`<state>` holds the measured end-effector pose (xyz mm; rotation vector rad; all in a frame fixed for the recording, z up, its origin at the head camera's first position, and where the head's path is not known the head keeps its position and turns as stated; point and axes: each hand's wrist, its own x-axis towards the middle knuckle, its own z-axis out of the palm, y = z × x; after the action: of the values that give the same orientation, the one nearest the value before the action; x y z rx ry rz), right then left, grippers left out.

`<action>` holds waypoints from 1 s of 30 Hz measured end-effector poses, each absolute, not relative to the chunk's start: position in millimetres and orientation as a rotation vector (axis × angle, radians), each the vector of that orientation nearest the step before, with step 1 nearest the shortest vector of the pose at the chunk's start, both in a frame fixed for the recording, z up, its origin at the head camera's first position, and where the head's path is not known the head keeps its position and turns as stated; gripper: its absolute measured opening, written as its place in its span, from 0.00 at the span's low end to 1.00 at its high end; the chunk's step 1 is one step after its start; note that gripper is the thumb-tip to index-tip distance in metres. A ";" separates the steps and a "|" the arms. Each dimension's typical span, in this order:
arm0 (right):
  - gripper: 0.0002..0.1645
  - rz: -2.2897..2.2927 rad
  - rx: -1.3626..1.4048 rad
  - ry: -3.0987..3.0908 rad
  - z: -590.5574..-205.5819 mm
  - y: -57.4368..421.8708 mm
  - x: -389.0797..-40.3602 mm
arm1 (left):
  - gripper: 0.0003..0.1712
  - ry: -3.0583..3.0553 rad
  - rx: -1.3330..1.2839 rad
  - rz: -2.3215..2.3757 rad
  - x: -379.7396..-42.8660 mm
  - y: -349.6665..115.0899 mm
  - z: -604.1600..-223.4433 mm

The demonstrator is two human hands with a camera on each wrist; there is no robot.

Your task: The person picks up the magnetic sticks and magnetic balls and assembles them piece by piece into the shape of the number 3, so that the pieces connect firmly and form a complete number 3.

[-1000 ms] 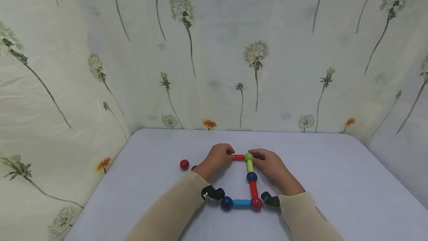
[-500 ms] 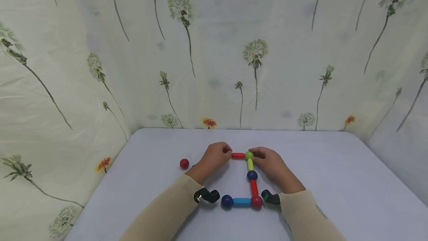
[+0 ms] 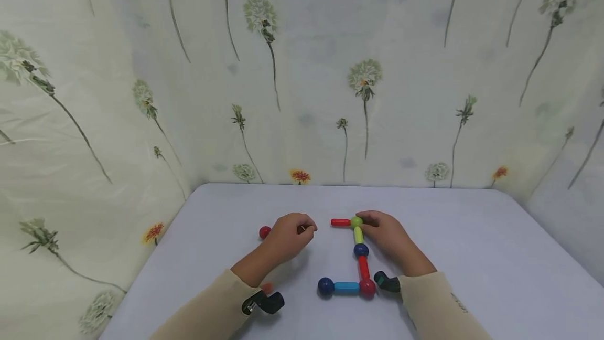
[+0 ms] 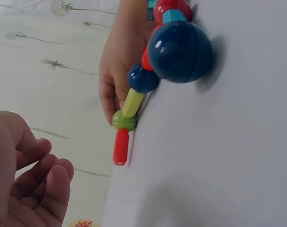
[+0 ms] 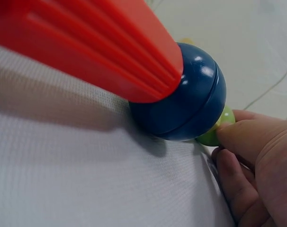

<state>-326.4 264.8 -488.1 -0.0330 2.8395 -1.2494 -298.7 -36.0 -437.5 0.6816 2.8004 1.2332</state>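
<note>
My right hand (image 3: 390, 237) pinches a green ball (image 3: 356, 222) of a magnetic building set between thumb and fingers. From that ball a red stick (image 3: 341, 222) points left, its far end free. A yellow-green stick (image 3: 358, 235) runs toward me to a dark blue ball (image 3: 361, 250), followed by another red stick (image 3: 363, 267) and a red ball (image 3: 367, 288). A light blue stick (image 3: 346, 288) joins that to a dark blue ball (image 4: 181, 52) at the near left. My left hand (image 3: 288, 237) hovers left of the chain, fingers loosely curled around nothing.
A loose red ball (image 3: 265, 232) lies partly hidden behind my left hand. Some small reddish piece (image 3: 267, 288) shows beside the left cuff, too covered to identify. The white table (image 3: 439, 224) meets a flower-printed cloth (image 3: 302, 93) at its back edge.
My left hand has let go of the upper red stick's free end and moved left and toward me. My right hand still pinches the green ball. The head view has shifted slightly.
</note>
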 end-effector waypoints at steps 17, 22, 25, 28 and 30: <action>0.24 -1.281 0.005 2.833 -492.1 263.6 -321.9 | 0.10 3.005 0.430 1.345 -309.8 -98.2 -448.7; 0.24 -1.286 -0.029 2.849 -488.1 261.3 -320.8 | 0.17 2.980 0.281 1.328 -318.7 -111.8 -454.3; 0.24 -1.290 -0.035 2.848 -487.0 260.2 -320.3 | 0.21 2.929 0.235 1.301 -322.1 -117.4 -460.0; 0.23 -1.286 -0.032 2.846 -486.7 259.4 -319.7 | 0.22 2.874 0.217 1.290 -324.2 -122.9 -467.2; 0.23 -1.287 -0.029 2.839 -486.7 258.9 -319.3 | 0.22 2.848 0.239 1.279 -325.7 -127.3 -472.7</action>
<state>-319.3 258.9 -486.7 -0.0288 2.8392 -1.2869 -325.7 -127.3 -472.7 0.2392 2.8480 1.2787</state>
